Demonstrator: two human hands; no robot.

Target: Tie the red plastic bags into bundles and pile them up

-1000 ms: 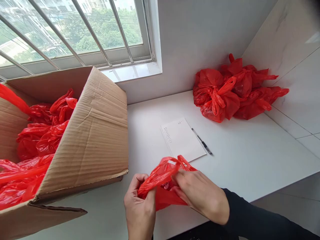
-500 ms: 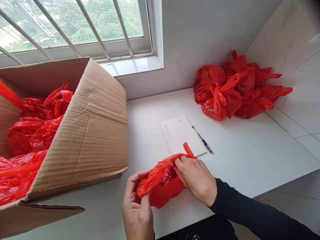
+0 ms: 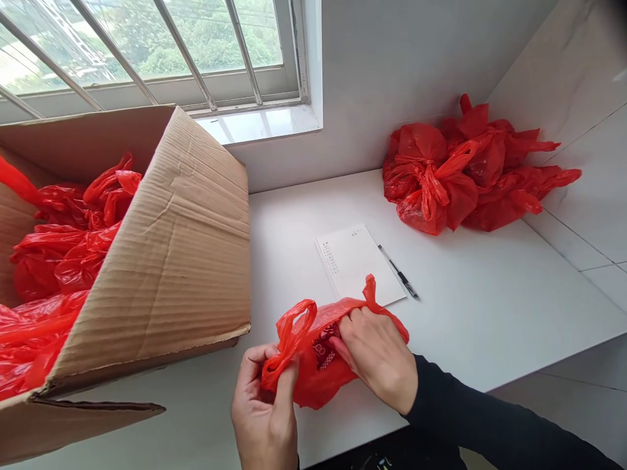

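My left hand is closed on the gathered side of a red plastic bag, thumb in front. One handle loop stands up above those fingers. At the bag's mouth, my right hand reaches in with bent fingers, their tips hidden. Its thumb lies against a dark red packet with a pale pattern, which shows between the hands and seems pinched there. The bag's other handle rises behind my right knuckles.
On the left, an open cardboard box holds several red bags. More knotted red bags are piled in the far right corner. A sheet of paper and a black pen lie on the white table. A barred window is behind.
My left hand has shifted slightly left and down, and the handle loop now stands open above it. The bag's mouth is wider, and more of the far side shows behind my right hand.
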